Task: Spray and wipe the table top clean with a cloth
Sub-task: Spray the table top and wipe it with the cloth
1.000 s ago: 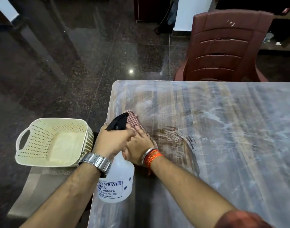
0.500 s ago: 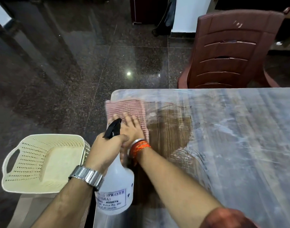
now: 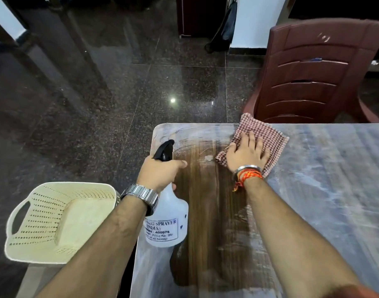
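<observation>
The right hand (image 3: 247, 154) lies flat, fingers spread, pressing down on the cloth (image 3: 270, 138). The cloth is a red-and-white check, crumpled a little, and sits at the table's far edge with one corner poking out past that edge, near the chair. On that wrist are a metal bangle (image 3: 247, 168) and orange threads (image 3: 248, 176).

The left hand (image 3: 160, 172) is wrapped tight round the neck of the bottle (image 3: 169, 220), the forefinger stretched out forward beside the black trigger head (image 3: 163, 150). The bottle is white and see-through, held above the table's left edge with its nozzle pointing away from the person, and a printed label faces up. A steel watch (image 3: 141, 197) sits on that wrist.

Between the two hands the table (image 3: 334, 190) shows a dark, wet strip of bare wood grain running from the far edge back towards the person. All around it, and across the whole right side, the top is covered in pale, streaky film.

Off the table's left side a cream basket (image 3: 59, 222) with perforated walls rests on something low and pale that I can't make out. A brown plastic chair (image 3: 317, 72) stands just beyond the far edge, on the right. The floor (image 3: 98, 93) is dark polished stone with a light glinting in it.
</observation>
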